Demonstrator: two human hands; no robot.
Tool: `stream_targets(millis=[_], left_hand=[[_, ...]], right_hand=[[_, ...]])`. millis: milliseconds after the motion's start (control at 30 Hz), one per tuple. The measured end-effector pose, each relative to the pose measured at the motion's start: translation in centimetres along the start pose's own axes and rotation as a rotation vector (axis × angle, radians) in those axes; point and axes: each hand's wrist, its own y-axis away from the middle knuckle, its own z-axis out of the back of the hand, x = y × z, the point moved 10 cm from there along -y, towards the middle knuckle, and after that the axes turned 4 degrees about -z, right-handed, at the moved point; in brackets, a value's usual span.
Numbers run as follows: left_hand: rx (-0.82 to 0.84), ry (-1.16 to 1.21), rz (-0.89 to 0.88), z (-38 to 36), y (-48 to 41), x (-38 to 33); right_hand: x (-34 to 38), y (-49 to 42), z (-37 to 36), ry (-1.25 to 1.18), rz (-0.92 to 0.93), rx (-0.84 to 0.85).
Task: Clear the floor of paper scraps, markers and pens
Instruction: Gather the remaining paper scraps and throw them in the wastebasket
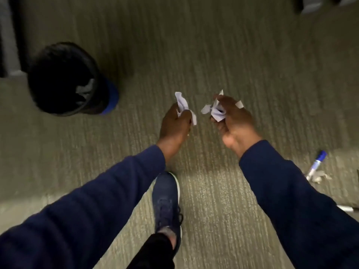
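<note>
My left hand (174, 123) is shut on a crumpled white paper scrap (182, 102), held out over the carpet. My right hand (235, 121) grips another bunch of crumpled paper scraps (215, 111), with a small strip poking between the fingers. A blue-capped marker (316, 165) lies on the floor at the right, beside a small paper scrap (319, 176). A second pen or marker (346, 208) shows partly behind my right sleeve. A black waste bin (64, 78) with a dark liner stands at the left, some paper inside it.
Grey-green ribbed carpet (194, 45) covers the floor. My blue shoe (167, 200) is stepping forward at the bottom centre. Dark furniture edges show at the far left (7, 35) and top right (310, 4).
</note>
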Motion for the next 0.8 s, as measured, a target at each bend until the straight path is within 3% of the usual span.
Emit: stream_targets(millis=[167, 400, 533, 700, 800], left_hand=[[-0.222, 0.189, 0.071, 12.9, 0.2, -0.5], [-0.374, 0.348, 0.144, 25.4, -0.8, 0.5], [-0.486, 0.449, 0.336, 29.7, -3.3, 3.6], [-0.564, 0.604, 0.381, 32.4, -6.9, 4.2], [-0.515, 0.640, 0.405, 33.1, -8.4, 4.4]], right_hand=[[-1.3, 1.0, -12.6, 0.139, -0.094, 0.100], [-4.1, 2.5, -28.5, 0.411, -0.159, 0.213], [-7.6, 2.7, -35.2, 0.577, -0.236, 0.319], [-10.0, 2.8, -40.8, 0.513, -0.350, 0.490], [-10.1, 3.4, -42.2, 0.442, -0.393, 0.554]])
